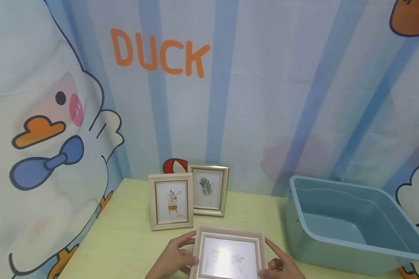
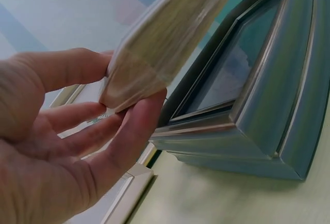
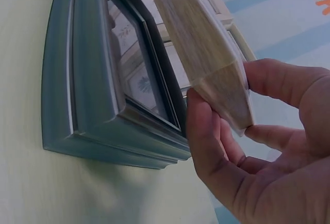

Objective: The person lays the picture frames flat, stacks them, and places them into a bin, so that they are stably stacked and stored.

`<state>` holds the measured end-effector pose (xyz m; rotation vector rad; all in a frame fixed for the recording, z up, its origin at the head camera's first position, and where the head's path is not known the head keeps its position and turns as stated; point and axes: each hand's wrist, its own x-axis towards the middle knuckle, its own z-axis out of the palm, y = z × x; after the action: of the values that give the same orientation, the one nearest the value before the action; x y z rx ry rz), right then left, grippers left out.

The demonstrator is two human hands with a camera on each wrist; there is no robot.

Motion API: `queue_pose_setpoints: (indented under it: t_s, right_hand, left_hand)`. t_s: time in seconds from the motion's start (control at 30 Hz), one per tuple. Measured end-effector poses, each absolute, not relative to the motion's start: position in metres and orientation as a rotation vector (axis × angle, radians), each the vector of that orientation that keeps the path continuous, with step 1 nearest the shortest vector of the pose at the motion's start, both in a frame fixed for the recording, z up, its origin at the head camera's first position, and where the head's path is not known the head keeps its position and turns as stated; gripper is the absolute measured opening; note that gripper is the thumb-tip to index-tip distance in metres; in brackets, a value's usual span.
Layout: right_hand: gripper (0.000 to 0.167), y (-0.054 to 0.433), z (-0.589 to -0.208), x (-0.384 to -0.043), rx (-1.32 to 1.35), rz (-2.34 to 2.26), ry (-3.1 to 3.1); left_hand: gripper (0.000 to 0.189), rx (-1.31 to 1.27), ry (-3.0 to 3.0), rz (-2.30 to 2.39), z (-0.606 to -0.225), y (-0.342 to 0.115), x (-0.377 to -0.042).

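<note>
Both hands grip one pale wood-toned picture frame (image 1: 230, 231) by its opposite sides, low in the head view. Glare crosses its glass over a faint plant print. My left hand (image 1: 172, 255) pinches the left edge between thumb and fingers; my right hand (image 1: 281, 263) does likewise on the right edge. Seen from the wrists, the held picture frame (image 2: 160, 53) is tilted, with its side turned to the camera. Close by on the table lie blue-green picture frames (image 3: 93, 79), apparently stacked, with dark glass facing up; the head view does not include them.
Two picture frames stand upright behind the hands: a cream one (image 1: 171, 180) with a potted-plant print, and a gold-edged one (image 1: 209, 212) with a green leaf, partly overlapped. A blue-green plastic tub (image 1: 335, 248) stands at right on the yellow table (image 1: 118, 240). A duck-print curtain (image 1: 258, 97) hangs behind.
</note>
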<state>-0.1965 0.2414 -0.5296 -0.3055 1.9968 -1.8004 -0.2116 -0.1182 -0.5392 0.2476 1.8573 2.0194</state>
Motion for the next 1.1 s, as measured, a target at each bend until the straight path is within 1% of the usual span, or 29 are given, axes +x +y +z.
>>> queue_pose_setpoints:
  t_s: [0.03,0.17,0.47,0.7,0.9,1.1]
  right_hand:
    - [0.105,0.241,-0.53,-0.197,-0.284,-1.795,2.003]
    - [0.104,0.24,-0.533,-0.197,-0.248,-1.768,2.043]
    - [0.105,0.239,-0.538,-0.198,-0.257,-1.706,2.103]
    - [0.102,0.239,-0.54,-0.201,-0.315,-1.682,2.145]
    - [0.102,0.236,-0.541,-0.202,-0.284,-1.671,2.148]
    - [0.098,0.233,-0.54,-0.201,-0.263,-1.618,2.218]
  left_hand:
    - [0.085,0.243,1.861,2.014,-0.539,-0.118,-0.211]
    - [0.083,0.232,1.868,2.002,-0.541,-0.119,-0.211]
    - [0.084,0.22,1.928,1.964,-0.539,-0.116,-0.207]
    - [0.084,0.202,1.996,1.929,-0.537,-0.113,-0.207]
    - [0.084,0.167,2.105,1.846,-0.534,-0.11,-0.207]
    - [0.087,0.124,2.205,1.793,-0.531,-0.105,-0.206]
